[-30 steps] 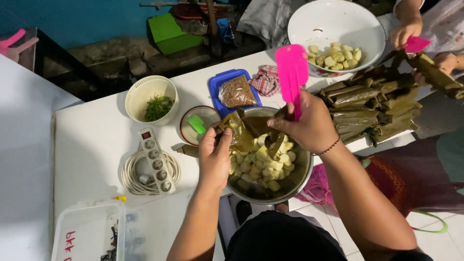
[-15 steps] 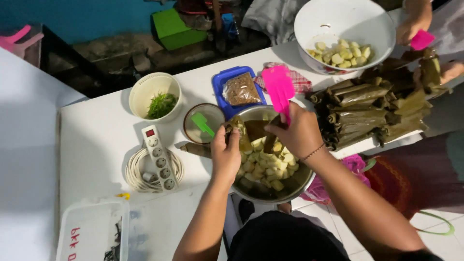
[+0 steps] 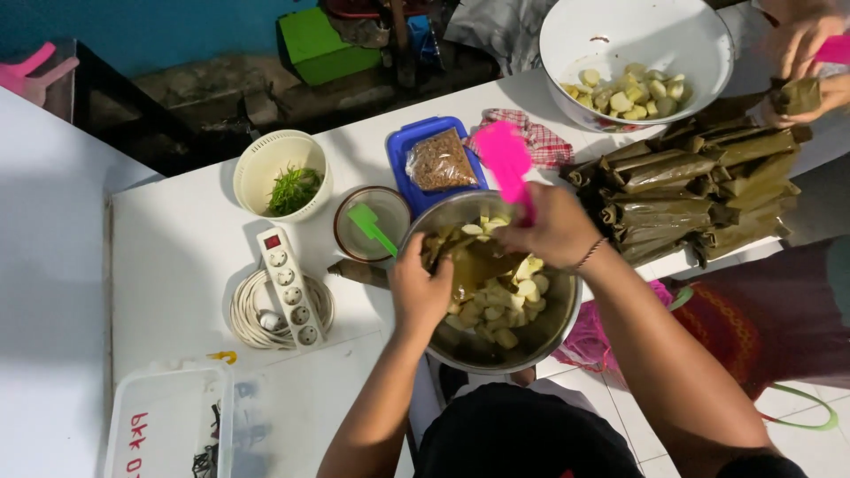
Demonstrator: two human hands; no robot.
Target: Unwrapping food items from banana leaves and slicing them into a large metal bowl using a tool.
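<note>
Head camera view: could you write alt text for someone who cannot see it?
Seen from above, a person's left hand and right hand, which holds a pink plastic spatula, work over a round metal bowl of pale cut pieces and leaf on a white table. Folded green leaf parcels lie stacked to the right.

You look down on a white, smooth-topped table [image 3: 186, 257] running from lower left to upper right. Beyond its far edge sits a teal painted wall [image 3: 159, 26] above a rough, dark stone ledge [image 3: 204, 88]. Below the table's near edge lies pale tiled floor [image 3: 797, 434]. Light is even and bright.
</note>
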